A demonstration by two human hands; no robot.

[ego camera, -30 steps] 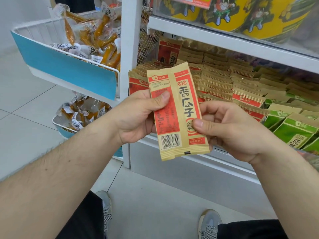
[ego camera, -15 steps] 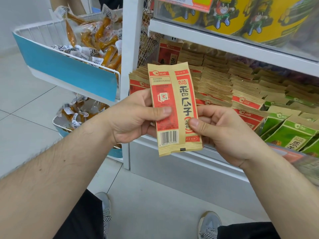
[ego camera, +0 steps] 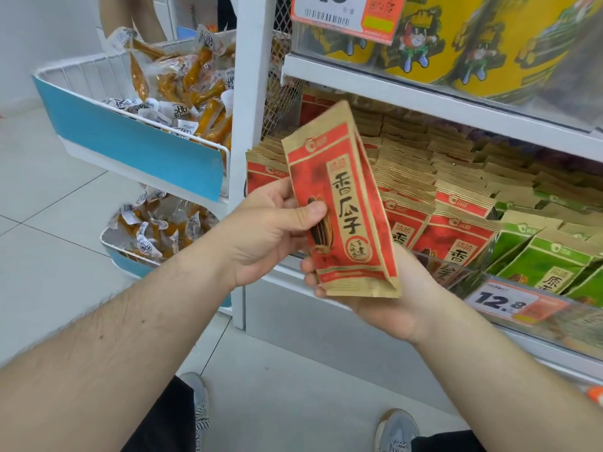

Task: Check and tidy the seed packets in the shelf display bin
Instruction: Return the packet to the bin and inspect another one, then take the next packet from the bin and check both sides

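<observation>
The left hand (ego camera: 264,233) pinched a red and tan seed packet (ego camera: 342,207) at its left edge, thumb laid across the printed front and fingers behind. The right hand (ego camera: 385,298) cupped the packet's lower end from beneath, palm up, fingertips curled past the bottom left corner. The packet was held in front of the shelf, front face toward the camera, tilted with its top leaning left, above and clear of the display bin (ego camera: 456,269).

In the bin behind it, matching red packets (ego camera: 453,236) stood in rows on edge, with tan packet tops running back into the shelf. Green packets (ego camera: 548,262) stood just to the right of the red ones. A price tag (ego camera: 509,305) reading 12.8 was fixed to the bin's clear front lip. On the shelf above were yellow tubs (ego camera: 473,44) and an orange price label (ego camera: 346,14).

To the left of the white upright, two wire baskets (ego camera: 137,151) with blue fronts held wrapped orange snacks (ego camera: 192,89). Grey shoes (ego camera: 396,429) stood on the tiled floor below.
</observation>
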